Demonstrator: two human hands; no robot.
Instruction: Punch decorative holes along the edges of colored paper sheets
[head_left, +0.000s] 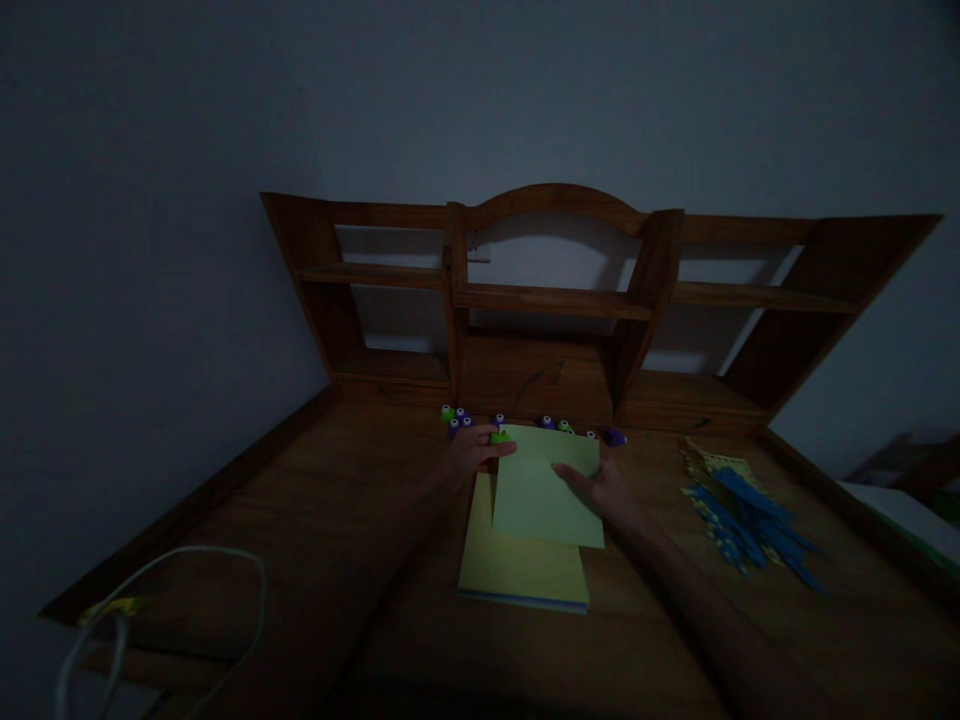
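My right hand [605, 492] grips a pale green sheet of paper [544, 510] by its right side, thumb on top. At the sheet's upper left corner, my left hand [474, 448] is closed around a small green object [500, 437], whose kind I cannot make out in the dim light. The sheet is raised and overlaps a stack of coloured paper [517, 572], yellow on top with blue at the lower edge. Just beyond my hands stand several small green and purple pieces with white tops [460, 415], partly hidden by the sheet.
Blue and yellow cut strips [750, 510] lie in a heap at the right of the wooden desk [375, 470]. A wooden shelf unit [551, 300] runs along the back. One purple piece [616, 437] lies beyond my right hand. A white cable [259, 590] loops at the lower left.
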